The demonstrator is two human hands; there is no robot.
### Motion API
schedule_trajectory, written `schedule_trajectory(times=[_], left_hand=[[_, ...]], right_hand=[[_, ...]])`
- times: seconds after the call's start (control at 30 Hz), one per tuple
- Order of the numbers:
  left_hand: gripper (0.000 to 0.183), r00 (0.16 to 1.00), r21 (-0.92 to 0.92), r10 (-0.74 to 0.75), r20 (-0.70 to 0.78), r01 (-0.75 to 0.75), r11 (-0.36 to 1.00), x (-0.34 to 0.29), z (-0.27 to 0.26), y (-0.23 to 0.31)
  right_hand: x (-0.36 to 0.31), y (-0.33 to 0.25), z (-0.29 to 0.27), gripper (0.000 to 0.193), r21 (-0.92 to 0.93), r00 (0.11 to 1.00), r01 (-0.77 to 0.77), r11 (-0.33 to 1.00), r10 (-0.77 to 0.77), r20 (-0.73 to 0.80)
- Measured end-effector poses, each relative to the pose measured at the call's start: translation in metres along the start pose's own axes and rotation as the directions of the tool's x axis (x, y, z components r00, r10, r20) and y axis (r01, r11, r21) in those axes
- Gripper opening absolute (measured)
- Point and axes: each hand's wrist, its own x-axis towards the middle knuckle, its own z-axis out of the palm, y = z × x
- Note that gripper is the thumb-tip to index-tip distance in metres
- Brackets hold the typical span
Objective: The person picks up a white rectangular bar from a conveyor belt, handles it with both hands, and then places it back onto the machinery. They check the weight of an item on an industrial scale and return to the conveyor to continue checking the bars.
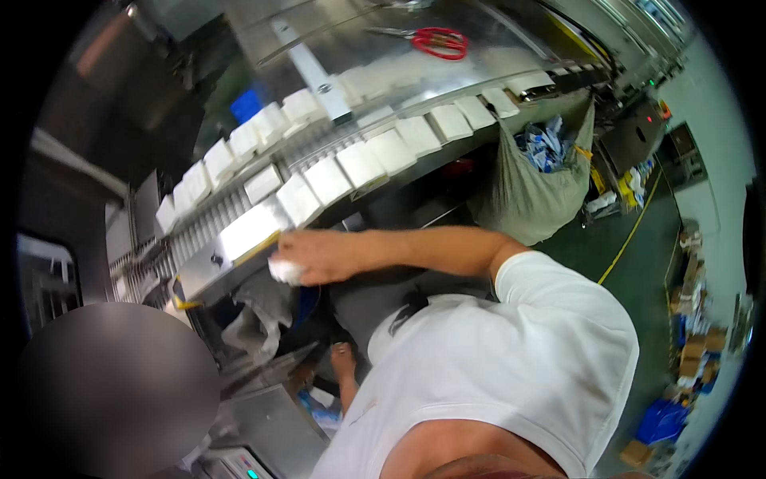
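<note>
My right hand [319, 257] reaches left across my body to the near edge of the conveyor. Its fingers are closed around a white soft wad [286, 272], partly covered by the hand. Just beyond the hand, white rectangular packs [327, 180] lie in a row along the metal conveyor [191, 246]. A second row of white packs [219, 162] stands on the far side. Lower down, beside my shirt, is my left hand [343, 359]; it is small and its fingers are unclear. A crumpled whitish bag [254, 323] hangs below the conveyor edge.
Red-handled scissors [440, 43] lie on the metal table [383, 72]. A cloth sack [531, 188] with blue and white scraps hangs at the right end. Another person [120, 391] is close at lower left, beside a metal box [271, 423]. Cardboard boxes [692, 351] line the right wall.
</note>
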Motion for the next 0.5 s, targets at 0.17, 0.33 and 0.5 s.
schedule_trajectory(times=[0.17,0.33,0.5], left_hand=[[0.052,0.996,-0.717,0.024,0.085,0.045,0.695,0.036,-0.029,0.210],[0.088,0.881,-0.949,0.389,0.270,0.175,0.262,0.042,-0.020,0.301],[0.063,0.906,-0.847,0.267,0.327,0.155,0.509,0.042,0.009,0.369]], right_hand=[[-0.083,-0.013,-0.001,0.044,0.326,0.934,-0.352,0.878,0.308,0.180],[-0.149,-0.007,0.007,0.040,0.522,0.823,-0.526,0.672,0.556,0.115],[-0.195,-0.024,-0.010,0.038,0.617,0.727,-0.514,0.597,0.685,-0.057]])
